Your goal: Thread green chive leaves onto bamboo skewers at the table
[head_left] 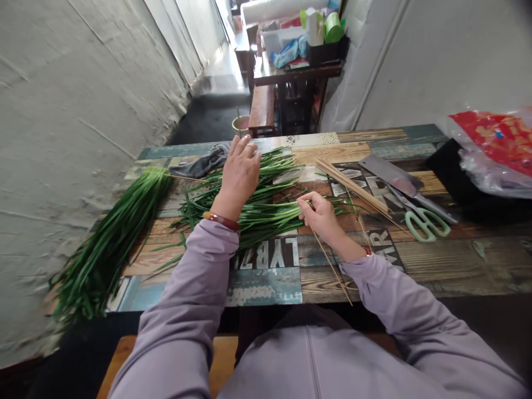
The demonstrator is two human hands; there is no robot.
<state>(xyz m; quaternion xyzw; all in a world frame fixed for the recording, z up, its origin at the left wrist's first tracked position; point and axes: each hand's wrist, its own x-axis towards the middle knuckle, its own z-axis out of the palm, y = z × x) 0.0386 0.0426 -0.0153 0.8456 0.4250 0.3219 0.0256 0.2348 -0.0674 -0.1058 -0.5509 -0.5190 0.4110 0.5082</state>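
Loose green garlic chives (266, 213) lie spread across the middle of the table, white ends toward the right. Over them, my left hand (241, 174) is raised with its fingers stretched out. A single green stalk (238, 121) shows just beyond its fingertips; whether it touches them I cannot tell. My right hand (322, 219) is closed in a pinch at the chives' pale ends, with a thin bamboo skewer (330, 263) running from it toward the table's front edge. Its fingertips partly hide what else they hold.
A large chive bundle (112, 244) hangs over the table's left end. Beside it is a grey cloth (203, 159). Bamboo skewers (353, 187), a cleaver (390, 170) and green-handled scissors (426, 223) lie to the right, near a red plastic bag (494, 144). A bucket (241, 123) stands beyond.
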